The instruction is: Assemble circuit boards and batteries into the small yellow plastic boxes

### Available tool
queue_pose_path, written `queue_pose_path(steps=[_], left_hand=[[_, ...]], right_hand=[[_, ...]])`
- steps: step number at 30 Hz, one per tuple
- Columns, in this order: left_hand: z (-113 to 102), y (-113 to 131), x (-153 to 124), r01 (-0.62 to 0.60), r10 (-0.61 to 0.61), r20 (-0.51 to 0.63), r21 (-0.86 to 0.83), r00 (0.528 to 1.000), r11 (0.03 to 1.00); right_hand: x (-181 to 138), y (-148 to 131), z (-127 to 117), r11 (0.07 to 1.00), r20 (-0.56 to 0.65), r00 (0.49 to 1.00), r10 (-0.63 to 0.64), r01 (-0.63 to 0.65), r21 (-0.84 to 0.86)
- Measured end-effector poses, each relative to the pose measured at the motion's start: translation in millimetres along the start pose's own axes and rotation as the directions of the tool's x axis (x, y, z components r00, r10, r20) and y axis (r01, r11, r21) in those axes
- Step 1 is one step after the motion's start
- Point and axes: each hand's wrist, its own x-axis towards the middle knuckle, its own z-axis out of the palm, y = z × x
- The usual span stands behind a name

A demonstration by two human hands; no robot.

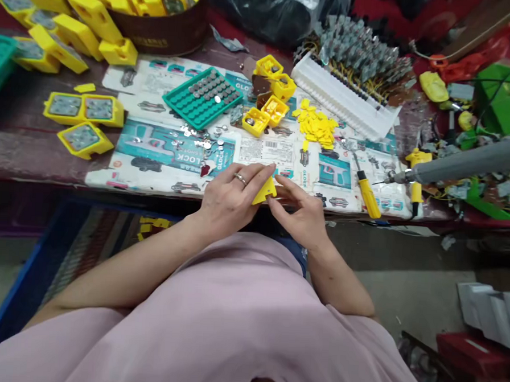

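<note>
In the head view, my left hand, a ring on one finger, grasps a yellow piece at the front edge of the counter. My right hand is curved at the piece's right side, thumb tip at its edge; I cannot tell whether it grips. Beyond my hands, a green tray carries round metal discs, and to its right sit open yellow housings and a pile of small yellow tabs. A yellow-handled screwdriver lies to the right of my right hand.
</note>
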Motion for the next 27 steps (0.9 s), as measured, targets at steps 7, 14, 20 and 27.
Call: queue_pose_path(steps=[7, 14, 20, 27], left_hand=[[1.2, -1.0, -2.9, -0.131, 0.132, -0.016, 0.046, 0.991, 0.99], [6.9, -12.5, -6.4, -0.09, 0.09, 0.011, 0.009, 0.996, 0.996], [10.1, -42.9, -26.6, 0.108, -0.104, 0.034, -0.127, 0.994, 0.986], [13.8, -49.9, -29.0, 0.102, -0.102, 0.008, -0.115, 0.995, 0.988]], right_hand=[[-5.3, 6.4, 12.1, 0.996, 0.039, 0.999, -0.006, 0.009, -0.09], [-17.1, 9.9, -32.9, 0.899, -0.028, 0.979, -0.201, 0.173, -0.402], [-29.0, 40.0, -124.3, 0.504, -0.489, 0.872, -0.026, -0.411, -0.76], [-18.0, 76.8, -150.1, 0.41, -0.568, 0.818, 0.094, -0.551, -0.727]])
